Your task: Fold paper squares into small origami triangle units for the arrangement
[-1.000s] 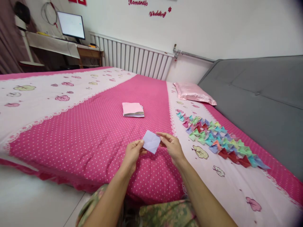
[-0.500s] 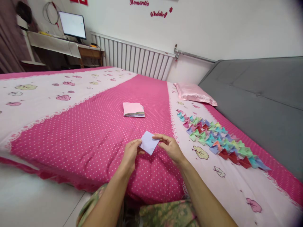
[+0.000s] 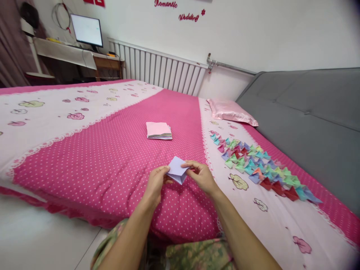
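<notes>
A folded sheet of lavender origami paper is held between my two hands above the near part of the bed. My left hand pinches its left corner, thumb on top. At the right corner, my right hand grips it between thumb and fingers. The paper's lower part stands slightly apart in layers, showing an opening toward me. Farther back lies a stack of square coloured paper, pink on top. To the right, several rows of small folded paper boats in many colours stand on the bedspread.
The pink dotted bedspread spreads beneath everything. A pink pillow lies by the grey headboard. At the back are a white radiator and a desk with a monitor. Tiled floor shows at lower left.
The lavender paper lay as a flat diamond before; now its lower edges have parted and it bulges open. Both hands keep nearly the same place and grip.
</notes>
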Demonstrator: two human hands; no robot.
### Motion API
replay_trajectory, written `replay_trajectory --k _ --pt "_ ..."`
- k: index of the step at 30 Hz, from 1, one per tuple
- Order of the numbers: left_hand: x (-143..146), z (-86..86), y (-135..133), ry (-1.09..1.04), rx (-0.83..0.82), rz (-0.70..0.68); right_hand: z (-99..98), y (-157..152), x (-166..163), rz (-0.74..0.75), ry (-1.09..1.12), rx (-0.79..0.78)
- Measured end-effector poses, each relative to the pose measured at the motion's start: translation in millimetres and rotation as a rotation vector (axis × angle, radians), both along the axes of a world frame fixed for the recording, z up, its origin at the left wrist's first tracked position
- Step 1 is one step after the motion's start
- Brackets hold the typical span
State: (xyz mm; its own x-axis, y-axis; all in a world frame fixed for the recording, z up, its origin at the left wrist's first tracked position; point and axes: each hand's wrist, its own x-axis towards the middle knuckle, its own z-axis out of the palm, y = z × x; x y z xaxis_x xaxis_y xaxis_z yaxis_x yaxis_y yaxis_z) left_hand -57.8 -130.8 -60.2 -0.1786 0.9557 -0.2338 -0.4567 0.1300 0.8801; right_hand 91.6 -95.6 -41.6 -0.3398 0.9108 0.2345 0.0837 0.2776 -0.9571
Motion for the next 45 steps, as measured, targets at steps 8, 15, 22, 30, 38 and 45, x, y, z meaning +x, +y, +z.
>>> replay_trajectory --k 8,15,22,30,38,45 --pt "1.6 2.0 -0.7 0.061 0.039 -0.077 1.8 0.0 0.8 0.021 -0.099 0.058" --pt "3.0 -0.3 1.2 0.071 0.054 -0.124 -4.1 1.0 0.4 -0.053 -0.104 0.001" --pt "4.8 4.4 -1.7 0.112 0.070 -0.129 -10.7 0.5 -3.7 -0.152 -0.076 -0.001" --pt "8.2 -1.9 0.8 0.217 0.189 -0.175 -10.2 -3.4 -6.2 -0.141 0.031 -0.118" --pt "6.8 0.6 0.2 0.103 0.113 -0.219 -4.6 -2.3 -4.9 -0.113 0.107 -0.166" --pt "2.9 0.3 0.1 0.043 0.102 -0.145 -0.4 -0.7 -1.7 -0.078 0.138 -0.144"
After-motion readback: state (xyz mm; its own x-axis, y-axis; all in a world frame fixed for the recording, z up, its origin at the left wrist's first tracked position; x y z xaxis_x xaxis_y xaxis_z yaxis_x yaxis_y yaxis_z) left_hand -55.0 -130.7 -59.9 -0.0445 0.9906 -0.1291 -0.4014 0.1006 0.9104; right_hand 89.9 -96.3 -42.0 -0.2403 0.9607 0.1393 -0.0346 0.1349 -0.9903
